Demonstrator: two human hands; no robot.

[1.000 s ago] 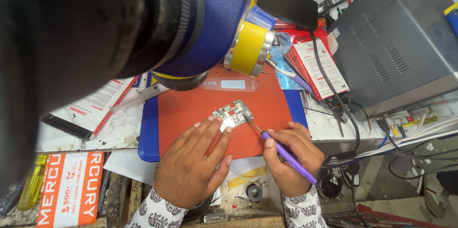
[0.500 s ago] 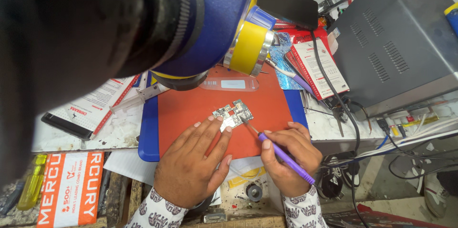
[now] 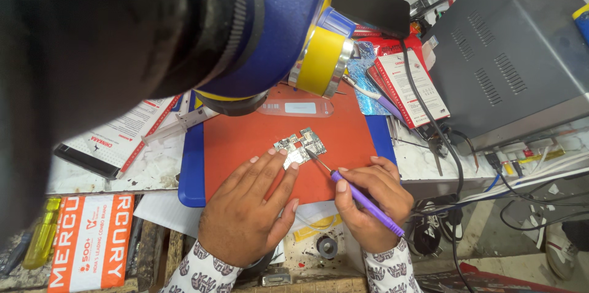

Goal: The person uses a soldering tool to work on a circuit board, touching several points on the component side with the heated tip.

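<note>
A small silver-green circuit board (image 3: pixel 299 146) lies on an orange-red work mat (image 3: pixel 245 136). My left hand (image 3: pixel 248 210) rests flat on the mat, fingers spread, its fingertips pressing the board's near edge. My right hand (image 3: pixel 371 201) grips a purple-handled tool (image 3: pixel 362 198) like a pen; its thin metal tip touches the board's right side. A large black and blue microscope body (image 3: pixel 184 29) with a yellow ring hangs above the mat and hides the upper left.
A blue mat (image 3: pixel 189 173) lies under the orange one. A grey metal box (image 3: pixel 509 53) stands at right, with cables trailing down. A black phone (image 3: pixel 371 4), red-white packages (image 3: pixel 408 84), an orange box (image 3: pixel 89 241), a yellow screwdriver (image 3: pixel 42 235) surround the mat.
My right hand has shifted slightly, and the tool tip stays on the board's right side. My left hand keeps pressing the board.
</note>
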